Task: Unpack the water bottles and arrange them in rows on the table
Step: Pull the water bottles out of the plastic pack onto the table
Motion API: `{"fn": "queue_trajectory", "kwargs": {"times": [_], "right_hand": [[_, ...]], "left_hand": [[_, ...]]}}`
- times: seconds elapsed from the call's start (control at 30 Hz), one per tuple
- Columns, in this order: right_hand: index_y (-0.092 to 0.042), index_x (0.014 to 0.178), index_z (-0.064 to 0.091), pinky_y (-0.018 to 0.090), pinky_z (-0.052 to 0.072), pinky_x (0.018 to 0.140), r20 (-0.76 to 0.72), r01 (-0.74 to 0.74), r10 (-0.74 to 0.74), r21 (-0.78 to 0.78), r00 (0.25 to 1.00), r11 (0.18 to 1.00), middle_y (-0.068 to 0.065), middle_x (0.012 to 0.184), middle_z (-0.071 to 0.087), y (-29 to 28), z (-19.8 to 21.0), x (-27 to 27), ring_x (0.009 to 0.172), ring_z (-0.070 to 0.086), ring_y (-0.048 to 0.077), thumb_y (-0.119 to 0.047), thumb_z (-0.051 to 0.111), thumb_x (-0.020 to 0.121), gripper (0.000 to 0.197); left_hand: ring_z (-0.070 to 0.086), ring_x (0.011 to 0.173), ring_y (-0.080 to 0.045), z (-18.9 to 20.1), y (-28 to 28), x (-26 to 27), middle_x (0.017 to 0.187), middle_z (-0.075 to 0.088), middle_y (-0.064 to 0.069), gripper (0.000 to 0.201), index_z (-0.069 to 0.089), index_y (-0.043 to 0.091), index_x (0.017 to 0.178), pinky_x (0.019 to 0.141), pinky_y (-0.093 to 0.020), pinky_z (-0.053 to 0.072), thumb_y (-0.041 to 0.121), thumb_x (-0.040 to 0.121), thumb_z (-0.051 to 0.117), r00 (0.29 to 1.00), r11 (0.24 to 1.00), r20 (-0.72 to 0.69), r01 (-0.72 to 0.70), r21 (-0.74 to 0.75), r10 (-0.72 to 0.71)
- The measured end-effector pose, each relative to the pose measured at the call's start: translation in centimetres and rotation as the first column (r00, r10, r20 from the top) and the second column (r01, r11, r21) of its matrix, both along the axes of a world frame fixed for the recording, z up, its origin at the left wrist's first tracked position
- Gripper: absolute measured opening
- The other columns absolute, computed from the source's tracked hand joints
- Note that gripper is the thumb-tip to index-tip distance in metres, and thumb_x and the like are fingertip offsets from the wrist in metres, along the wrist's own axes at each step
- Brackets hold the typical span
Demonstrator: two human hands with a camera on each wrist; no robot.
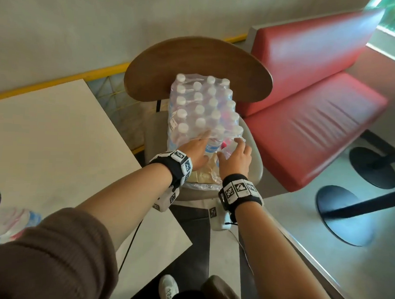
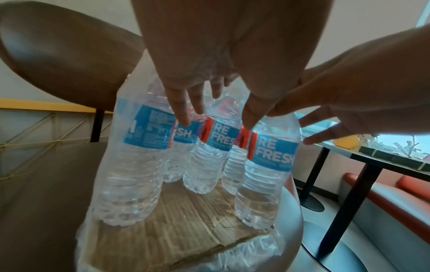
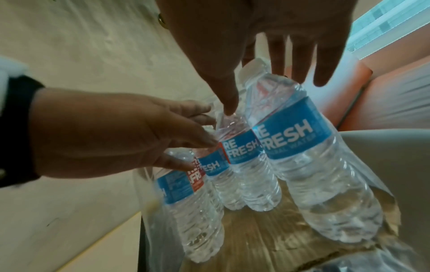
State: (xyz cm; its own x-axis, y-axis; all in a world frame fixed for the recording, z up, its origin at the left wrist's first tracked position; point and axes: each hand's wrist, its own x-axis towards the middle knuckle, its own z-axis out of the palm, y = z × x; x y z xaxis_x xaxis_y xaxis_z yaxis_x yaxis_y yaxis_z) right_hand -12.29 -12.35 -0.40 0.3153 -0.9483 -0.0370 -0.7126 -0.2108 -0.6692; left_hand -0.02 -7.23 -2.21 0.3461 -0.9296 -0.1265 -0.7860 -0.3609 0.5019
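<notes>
- Shrink-wrapped pack of water bottles (image 1: pixel 203 108) standing on the seat of a wooden-backed chair (image 1: pixel 196 60), wrap torn open at the near end.
- Brown cardboard tray (image 2: pixel 186 217) bare under the near bottles, loose plastic wrap (image 2: pixel 244 248) bunched at its front edge.
- Blue "REFRESH" labels readable on the exposed bottles; white caps on top.
- Left hand (image 1: pixel 197 150) reaching into the torn opening, fingers (image 2: pixel 181 110) straight and slightly spread, tips touching a middle bottle; no closed grasp visible.
- Right hand (image 1: pixel 235 156) just right of the left one, fingers (image 3: pixel 300 60) spread and extended around the neck of the right-hand corner bottle (image 3: pixel 309 156), thumb on the neighbouring bottle; not closed around it.
- White table (image 1: pixel 55 130) left of the chair, with a few blurred bottles (image 1: pixel 12 224) at its near corner.
- Red padded bench (image 1: pixel 308 105) right of the chair.
</notes>
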Motion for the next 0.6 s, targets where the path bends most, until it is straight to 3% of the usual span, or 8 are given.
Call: {"fn": "queue_trajectory", "kwargs": {"times": [0.1,0.2,0.27,0.4,0.5,0.6], "right_hand": [[-0.018,0.125,0.044,0.038,0.043,0.094,0.044,-0.046,0.042,0.084,0.998,0.995,0.011,0.128,0.046,-0.7,0.1,-0.3,0.115,0.049,0.032,-0.017,0.062,0.087,0.043],[-0.015,0.122,0.046,0.03,0.04,0.084,0.023,-0.063,0.06,0.129,0.998,0.99,0.012,0.123,0.048,-1.0,0.1,-0.8,0.11,0.052,0.03,-0.016,0.063,0.087,0.038],[-0.016,0.121,0.044,0.031,0.041,0.082,0.012,-0.072,0.071,0.16,0.997,0.984,0.013,0.122,0.05,-1.1,0.2,-1.0,0.109,0.053,0.031,-0.016,0.064,0.087,0.039],[-0.018,0.117,0.044,0.036,0.049,0.082,-0.003,-0.123,0.126,0.189,0.992,0.974,0.013,0.117,0.054,-0.7,0.2,-1.3,0.102,0.055,0.03,-0.014,0.065,0.085,0.039],[-0.018,0.115,0.046,0.037,0.051,0.084,-0.018,-0.168,0.173,0.166,0.985,0.972,0.013,0.117,0.053,-0.2,0.3,-1.4,0.102,0.055,0.03,-0.012,0.064,0.085,0.035],[-0.016,0.11,0.049,0.036,0.052,0.085,-0.044,-0.188,0.196,0.147,0.98,0.971,0.014,0.117,0.054,0.1,0.8,-1.6,0.098,0.056,0.029,-0.013,0.066,0.085,0.03]], "left_hand": [[0.056,0.115,-0.03,0.6,-0.7,0.1,0.14,0.046,-0.009,0.063,0.029,0.014,0.143,0.085,-0.034,0.049,0.01,0.086,0.055,0.999,1.0,0.036,0.01,0.003,-0.01],[0.055,0.113,-0.034,0.9,-1.4,0.0,0.135,0.047,-0.016,0.075,0.018,0.011,0.147,0.088,-0.04,0.05,0.012,0.084,0.058,0.999,0.999,0.039,0.023,0.031,-0.024],[0.052,0.116,-0.036,0.8,-1.7,-0.4,0.134,0.046,-0.019,0.08,0.013,0.013,0.149,0.094,-0.044,0.047,0.014,0.083,0.059,1.0,1.0,-0.011,0.01,0.014,-0.009],[0.056,0.111,-0.034,0.9,-1.9,-0.9,0.124,0.055,-0.015,0.064,0.032,0.013,0.138,0.09,-0.039,0.047,0.015,0.082,0.061,0.988,0.99,-0.122,-0.111,-0.085,0.1],[0.056,0.109,-0.029,1.4,-1.5,-0.8,0.124,0.054,-0.011,0.059,0.039,0.016,0.135,0.087,-0.035,0.046,0.021,0.082,0.065,0.998,0.997,-0.046,-0.053,-0.064,0.051],[0.054,0.11,-0.029,1.3,-0.2,-1.6,0.128,0.049,-0.008,0.035,0.052,0.022,0.119,0.088,-0.033,0.044,0.02,0.085,0.062,0.998,0.999,-0.046,0.039,-0.022,-0.04]]}}
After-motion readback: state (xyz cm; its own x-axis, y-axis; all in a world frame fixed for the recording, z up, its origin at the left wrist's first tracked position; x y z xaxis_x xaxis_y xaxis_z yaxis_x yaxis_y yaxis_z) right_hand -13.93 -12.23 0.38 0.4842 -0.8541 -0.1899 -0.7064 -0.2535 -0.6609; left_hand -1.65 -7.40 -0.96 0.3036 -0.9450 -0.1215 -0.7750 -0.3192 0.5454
